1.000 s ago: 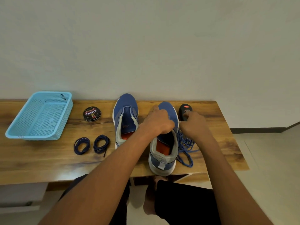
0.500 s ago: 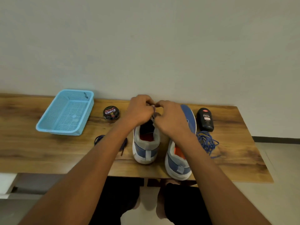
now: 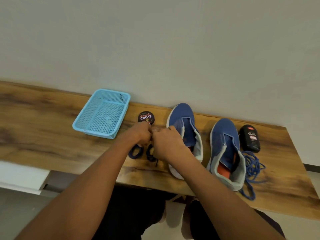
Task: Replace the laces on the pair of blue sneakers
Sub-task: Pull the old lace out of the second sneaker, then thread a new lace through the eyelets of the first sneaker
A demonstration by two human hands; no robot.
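Two blue sneakers stand laceless on the wooden table, the left sneaker (image 3: 183, 125) and the right sneaker (image 3: 225, 146). Two dark lace coils (image 3: 136, 152) lie just left of the left sneaker, the right coil partly under my hands. My left hand (image 3: 142, 134) and my right hand (image 3: 166, 144) meet knuckle to knuckle right above the coils, fingers curled downward. Blur and the backs of the hands hide whether they hold a lace. A loose heap of blue laces (image 3: 251, 167) lies right of the right sneaker.
A light blue mesh basket (image 3: 81, 126) sits at the back left. A round Cherry polish tin (image 3: 146, 118) stands just behind my left hand. A black polish bottle (image 3: 251, 141) stands beside the right sneaker. The table (image 3: 43, 135) ends close behind the right sneaker's heel.
Both hands have left the left sneaker's opening and moved left, down over the dark lace coils. The view has swung left as well.
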